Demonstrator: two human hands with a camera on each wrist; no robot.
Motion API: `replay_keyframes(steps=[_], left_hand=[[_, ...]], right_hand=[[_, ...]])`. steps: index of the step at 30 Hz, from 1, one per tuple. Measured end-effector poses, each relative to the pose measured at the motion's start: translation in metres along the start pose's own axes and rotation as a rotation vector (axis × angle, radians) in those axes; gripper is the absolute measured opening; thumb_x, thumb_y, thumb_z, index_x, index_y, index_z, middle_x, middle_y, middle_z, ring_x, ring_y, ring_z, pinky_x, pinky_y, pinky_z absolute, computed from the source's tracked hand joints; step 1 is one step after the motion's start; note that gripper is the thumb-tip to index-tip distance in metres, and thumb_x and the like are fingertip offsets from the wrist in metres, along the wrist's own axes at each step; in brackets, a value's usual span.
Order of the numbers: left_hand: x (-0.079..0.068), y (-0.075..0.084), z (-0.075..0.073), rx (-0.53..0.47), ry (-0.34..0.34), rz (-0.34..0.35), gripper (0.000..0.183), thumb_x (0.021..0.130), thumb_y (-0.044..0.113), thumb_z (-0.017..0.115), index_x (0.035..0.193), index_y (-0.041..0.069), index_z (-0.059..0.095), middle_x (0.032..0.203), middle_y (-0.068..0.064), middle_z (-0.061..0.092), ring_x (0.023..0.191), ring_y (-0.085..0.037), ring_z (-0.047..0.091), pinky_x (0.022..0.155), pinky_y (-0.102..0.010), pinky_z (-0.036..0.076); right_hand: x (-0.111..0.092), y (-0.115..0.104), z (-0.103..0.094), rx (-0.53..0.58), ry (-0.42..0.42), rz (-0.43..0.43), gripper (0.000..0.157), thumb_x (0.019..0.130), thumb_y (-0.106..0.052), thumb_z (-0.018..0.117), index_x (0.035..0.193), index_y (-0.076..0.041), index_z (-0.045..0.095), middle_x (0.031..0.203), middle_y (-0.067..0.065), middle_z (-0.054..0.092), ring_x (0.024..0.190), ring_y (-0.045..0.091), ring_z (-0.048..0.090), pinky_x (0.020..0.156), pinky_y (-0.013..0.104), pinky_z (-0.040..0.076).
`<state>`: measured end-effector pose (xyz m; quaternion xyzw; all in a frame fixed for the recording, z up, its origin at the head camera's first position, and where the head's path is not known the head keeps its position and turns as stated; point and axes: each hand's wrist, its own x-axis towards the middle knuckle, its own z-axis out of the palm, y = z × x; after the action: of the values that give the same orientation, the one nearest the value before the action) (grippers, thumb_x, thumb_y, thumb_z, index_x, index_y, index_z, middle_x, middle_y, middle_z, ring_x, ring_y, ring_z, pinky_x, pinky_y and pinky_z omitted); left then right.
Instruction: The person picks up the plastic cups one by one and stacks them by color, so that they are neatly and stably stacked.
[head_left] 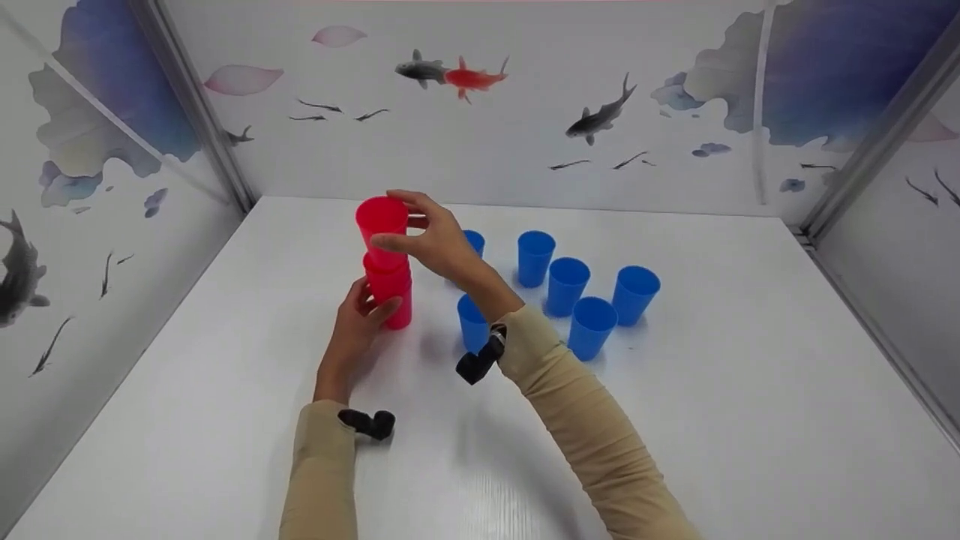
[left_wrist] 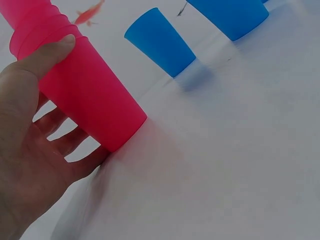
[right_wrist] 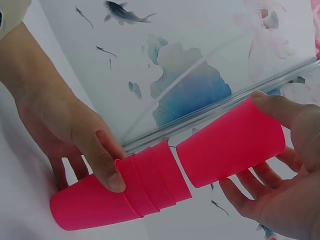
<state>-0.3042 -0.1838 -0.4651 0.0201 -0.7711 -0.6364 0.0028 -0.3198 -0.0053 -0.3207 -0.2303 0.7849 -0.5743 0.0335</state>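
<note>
A nested stack of pinkish-red plastic cups stands upright on the white table, several rims showing near its top. My left hand grips the stack low down, thumb on the near side and fingers around the back. Above it, my right hand holds a single pinkish-red cup between thumb and fingers, mouth upward. In the right wrist view this cup's base is right at the mouth of the stack, with a thin gap showing between them.
Several blue cups stand upright to the right, among them a back one, a front one and a rightmost one. My right forearm partly covers two blue cups, including one near the wrist. Printed panels wall the white table.
</note>
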Motion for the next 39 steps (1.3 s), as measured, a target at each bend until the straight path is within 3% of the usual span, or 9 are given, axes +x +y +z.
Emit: replay_keyframes(steps=[6, 19, 31, 39], left_hand=[[-0.003, 0.0, 0.001, -0.03, -0.011, 0.05, 0.08, 0.088, 0.037, 0.077, 0.153, 0.027, 0.031, 0.152, 0.004, 0.045, 0.142, -0.021, 0.043, 0.112, -0.04, 0.047], [-0.003, -0.001, 0.001, 0.009, 0.001, 0.012, 0.088, 0.085, 0.044, 0.078, 0.155, 0.024, 0.028, 0.156, 0.001, 0.041, 0.144, -0.023, 0.039, 0.115, -0.04, 0.044], [-0.004, -0.002, 0.001, -0.008, -0.002, -0.016, 0.093, 0.083, 0.048, 0.079, 0.156, 0.024, 0.026, 0.156, 0.003, 0.04, 0.144, -0.022, 0.039, 0.115, -0.039, 0.044], [0.0, -0.002, 0.001, -0.007, -0.002, -0.019, 0.095, 0.082, 0.051, 0.078, 0.156, 0.023, 0.026, 0.157, -0.001, 0.04, 0.145, -0.025, 0.038, 0.117, -0.043, 0.042]], right_hand=[[0.001, 0.01, 0.004, 0.018, -0.004, 0.016, 0.078, 0.084, -0.03, 0.081, 0.151, -0.021, 0.042, 0.148, 0.006, 0.05, 0.133, 0.022, 0.051, 0.096, 0.033, 0.058], [0.002, 0.029, 0.005, -0.031, -0.039, 0.107, 0.074, 0.088, -0.029, 0.078, 0.151, -0.019, 0.042, 0.151, 0.004, 0.051, 0.14, 0.023, 0.048, 0.102, 0.034, 0.055], [-0.021, 0.026, -0.02, -0.091, -0.029, 0.087, 0.07, 0.087, -0.036, 0.077, 0.148, -0.023, 0.046, 0.151, -0.002, 0.052, 0.139, 0.018, 0.05, 0.104, 0.035, 0.054], [-0.044, 0.017, -0.047, -0.075, -0.012, 0.066, 0.066, 0.089, -0.033, 0.075, 0.147, -0.021, 0.047, 0.151, 0.002, 0.052, 0.14, 0.023, 0.05, 0.107, 0.04, 0.052]])
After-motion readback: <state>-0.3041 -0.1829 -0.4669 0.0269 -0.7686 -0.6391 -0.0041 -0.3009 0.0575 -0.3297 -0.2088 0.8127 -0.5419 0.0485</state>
